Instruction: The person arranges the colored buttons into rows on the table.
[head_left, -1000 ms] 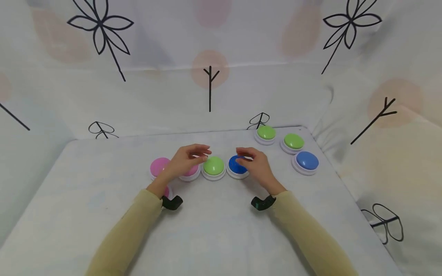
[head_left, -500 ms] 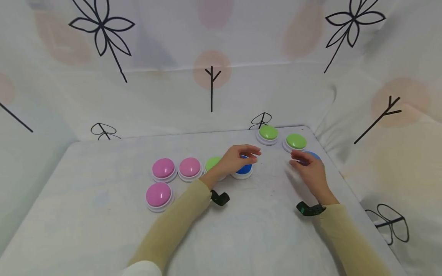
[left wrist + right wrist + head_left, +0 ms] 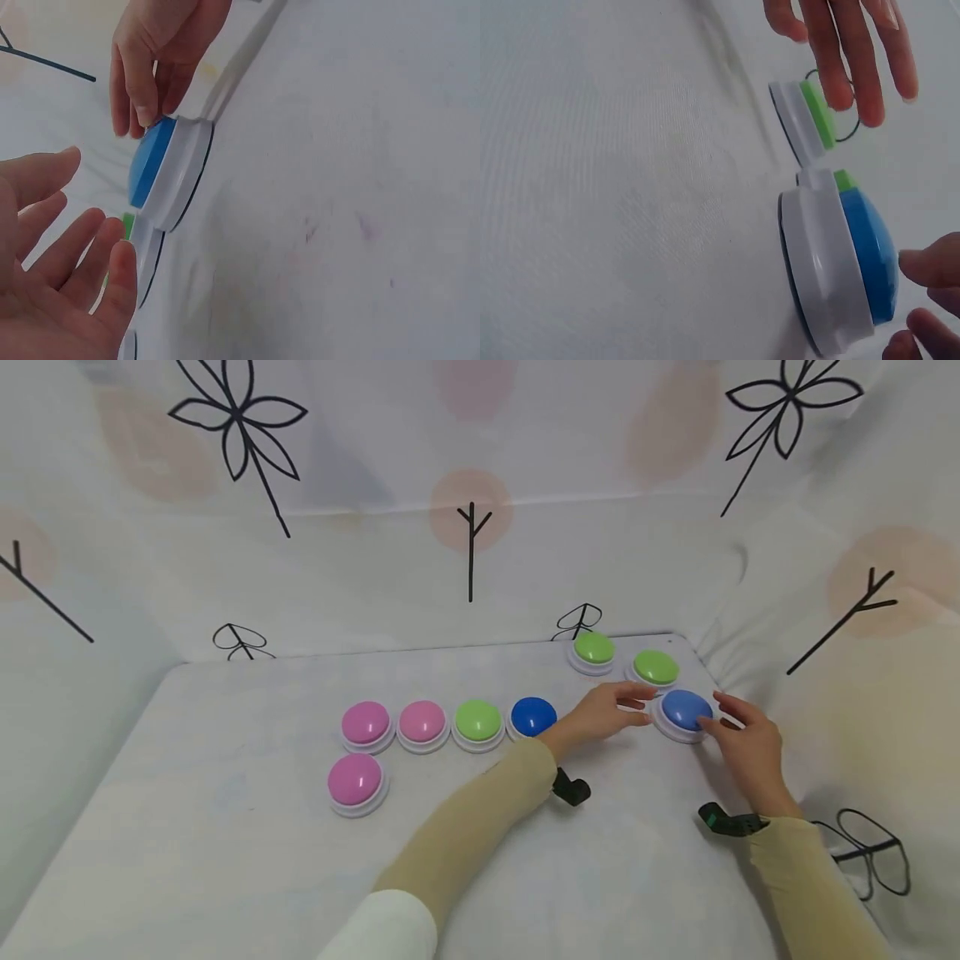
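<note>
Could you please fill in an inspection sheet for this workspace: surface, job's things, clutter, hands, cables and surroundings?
Surface: white table, with faint marks.
Job's things: three pink buttons, three green buttons and two blue buttons, domes up.
Clutter: nothing seen.
Hands: left hand open, left of the far-right blue button; right hand at that button's right, fingers relaxed, contact unclear.
Cables: nothing seen.
Surroundings: patterned cloth behind and beside the table.
</note>
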`<state>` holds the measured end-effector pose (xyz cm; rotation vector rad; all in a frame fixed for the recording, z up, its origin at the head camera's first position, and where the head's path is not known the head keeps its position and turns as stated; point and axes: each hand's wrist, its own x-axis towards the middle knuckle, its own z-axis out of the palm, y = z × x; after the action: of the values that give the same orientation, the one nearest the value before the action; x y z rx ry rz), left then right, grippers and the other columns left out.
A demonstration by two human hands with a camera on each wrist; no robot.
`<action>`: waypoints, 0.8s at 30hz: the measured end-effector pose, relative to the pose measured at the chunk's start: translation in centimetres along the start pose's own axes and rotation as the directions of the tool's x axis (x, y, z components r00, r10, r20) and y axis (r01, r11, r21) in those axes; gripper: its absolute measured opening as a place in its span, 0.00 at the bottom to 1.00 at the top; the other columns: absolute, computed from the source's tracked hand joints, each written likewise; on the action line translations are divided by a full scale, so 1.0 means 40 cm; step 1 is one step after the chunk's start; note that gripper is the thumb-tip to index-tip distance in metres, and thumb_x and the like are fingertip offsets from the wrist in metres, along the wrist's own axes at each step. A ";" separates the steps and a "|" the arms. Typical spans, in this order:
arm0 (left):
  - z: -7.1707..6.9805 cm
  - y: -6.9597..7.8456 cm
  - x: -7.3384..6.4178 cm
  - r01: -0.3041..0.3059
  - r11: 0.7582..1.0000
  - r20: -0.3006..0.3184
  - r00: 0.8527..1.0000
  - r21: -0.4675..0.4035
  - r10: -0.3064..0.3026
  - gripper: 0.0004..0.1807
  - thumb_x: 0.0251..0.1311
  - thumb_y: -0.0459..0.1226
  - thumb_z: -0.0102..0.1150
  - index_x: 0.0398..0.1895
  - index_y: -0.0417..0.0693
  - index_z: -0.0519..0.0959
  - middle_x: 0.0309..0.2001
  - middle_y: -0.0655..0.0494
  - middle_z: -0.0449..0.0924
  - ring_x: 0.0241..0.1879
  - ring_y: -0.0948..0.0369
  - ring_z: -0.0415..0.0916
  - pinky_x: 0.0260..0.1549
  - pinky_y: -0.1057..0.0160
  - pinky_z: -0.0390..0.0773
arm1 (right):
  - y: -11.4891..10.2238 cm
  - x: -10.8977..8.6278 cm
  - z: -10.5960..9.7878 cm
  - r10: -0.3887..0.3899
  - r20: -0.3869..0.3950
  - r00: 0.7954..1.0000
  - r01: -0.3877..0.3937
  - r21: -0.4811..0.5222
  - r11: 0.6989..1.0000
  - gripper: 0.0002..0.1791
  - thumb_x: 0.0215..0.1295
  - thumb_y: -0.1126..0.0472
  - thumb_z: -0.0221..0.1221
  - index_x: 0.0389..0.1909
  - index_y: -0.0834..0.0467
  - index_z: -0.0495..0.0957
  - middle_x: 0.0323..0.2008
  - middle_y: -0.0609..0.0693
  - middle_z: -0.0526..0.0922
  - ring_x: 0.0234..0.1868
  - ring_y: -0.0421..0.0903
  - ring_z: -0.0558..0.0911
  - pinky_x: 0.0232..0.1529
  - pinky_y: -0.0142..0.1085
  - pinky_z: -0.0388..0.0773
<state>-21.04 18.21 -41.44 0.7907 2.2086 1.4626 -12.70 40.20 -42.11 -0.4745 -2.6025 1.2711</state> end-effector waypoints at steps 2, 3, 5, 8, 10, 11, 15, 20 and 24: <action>0.022 0.006 0.014 0.033 0.999 0.006 0.999 0.021 -0.033 0.28 0.64 0.40 0.66 0.68 0.61 0.74 0.62 0.70 0.75 0.58 0.72 0.72 0.49 0.73 0.75 | 0.006 0.003 -0.006 0.022 0.059 0.998 -0.022 0.003 1.000 0.35 0.73 0.50 0.57 0.74 0.61 0.61 0.73 0.65 0.60 0.67 0.68 0.67 0.61 0.52 0.69; 0.032 0.009 0.018 0.052 0.998 0.009 0.999 0.028 -0.052 0.30 0.63 0.40 0.66 0.69 0.63 0.72 0.63 0.70 0.74 0.60 0.71 0.71 0.51 0.72 0.75 | 0.008 0.005 -0.008 0.033 0.082 0.996 -0.034 0.008 0.999 0.36 0.72 0.49 0.57 0.75 0.61 0.60 0.73 0.66 0.59 0.68 0.69 0.65 0.62 0.54 0.67; 0.048 0.013 0.023 0.090 0.995 0.016 0.996 0.042 -0.091 0.32 0.62 0.40 0.67 0.70 0.66 0.71 0.65 0.69 0.72 0.62 0.71 0.69 0.53 0.69 0.74 | 0.013 0.008 -0.011 0.057 0.129 0.990 -0.060 0.017 0.998 0.39 0.72 0.47 0.57 0.76 0.62 0.57 0.74 0.66 0.56 0.69 0.69 0.62 0.62 0.58 0.65; 0.065 0.015 0.025 0.118 0.991 0.052 0.991 0.062 -0.121 0.35 0.62 0.41 0.68 0.72 0.69 0.68 0.67 0.67 0.70 0.65 0.70 0.67 0.56 0.67 0.73 | 0.018 0.011 -0.014 0.081 0.178 0.981 -0.088 0.031 0.996 0.42 0.71 0.44 0.57 0.77 0.61 0.55 0.74 0.67 0.54 0.71 0.70 0.58 0.64 0.61 0.62; 0.071 0.016 0.026 0.118 0.990 0.077 0.989 0.075 -0.124 0.36 0.62 0.42 0.68 0.73 0.69 0.66 0.68 0.66 0.70 0.65 0.70 0.66 0.56 0.68 0.73 | 0.020 0.012 -0.015 0.074 0.202 0.977 -0.082 0.031 0.996 0.42 0.71 0.44 0.57 0.77 0.61 0.54 0.74 0.67 0.55 0.71 0.69 0.58 0.64 0.59 0.61; 0.073 0.016 0.025 0.117 0.990 0.086 0.989 0.084 -0.124 0.37 0.62 0.42 0.67 0.74 0.69 0.65 0.68 0.66 0.69 0.65 0.70 0.66 0.55 0.68 0.73 | 0.021 0.013 -0.015 0.064 0.212 0.975 -0.072 0.031 0.997 0.42 0.71 0.45 0.58 0.77 0.61 0.54 0.74 0.67 0.55 0.71 0.69 0.59 0.64 0.58 0.61; 0.074 0.014 0.024 0.123 0.986 0.100 0.986 0.110 -0.134 0.39 0.62 0.44 0.68 0.75 0.72 0.63 0.70 0.64 0.67 0.66 0.68 0.66 0.54 0.67 0.74 | 0.024 0.014 -0.013 0.029 0.231 0.973 -0.037 0.032 0.999 0.42 0.70 0.47 0.60 0.76 0.61 0.55 0.73 0.68 0.57 0.69 0.69 0.62 0.63 0.52 0.63; 0.070 0.011 0.023 0.085 0.986 0.161 0.981 0.143 -0.108 0.42 0.61 0.44 0.69 0.76 0.69 0.60 0.73 0.63 0.63 0.70 0.69 0.59 0.66 0.67 0.62 | 0.027 0.016 -0.011 0.006 0.216 0.976 -0.013 0.032 0.999 0.42 0.69 0.47 0.61 0.76 0.61 0.57 0.72 0.68 0.59 0.69 0.68 0.64 0.62 0.44 0.67; 0.070 0.011 0.024 0.064 0.987 0.189 0.978 0.151 -0.092 0.44 0.59 0.43 0.71 0.77 0.68 0.60 0.73 0.64 0.62 0.71 0.70 0.57 0.67 0.69 0.58 | 0.035 0.017 -0.014 -0.009 0.237 0.971 0.005 0.015 1.000 0.41 0.70 0.49 0.61 0.76 0.62 0.56 0.72 0.69 0.58 0.69 0.69 0.64 0.60 0.43 0.66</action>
<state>-20.05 20.93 -42.13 0.8445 2.1863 1.1462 -12.88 41.69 -42.84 -0.3278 -2.7821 1.4231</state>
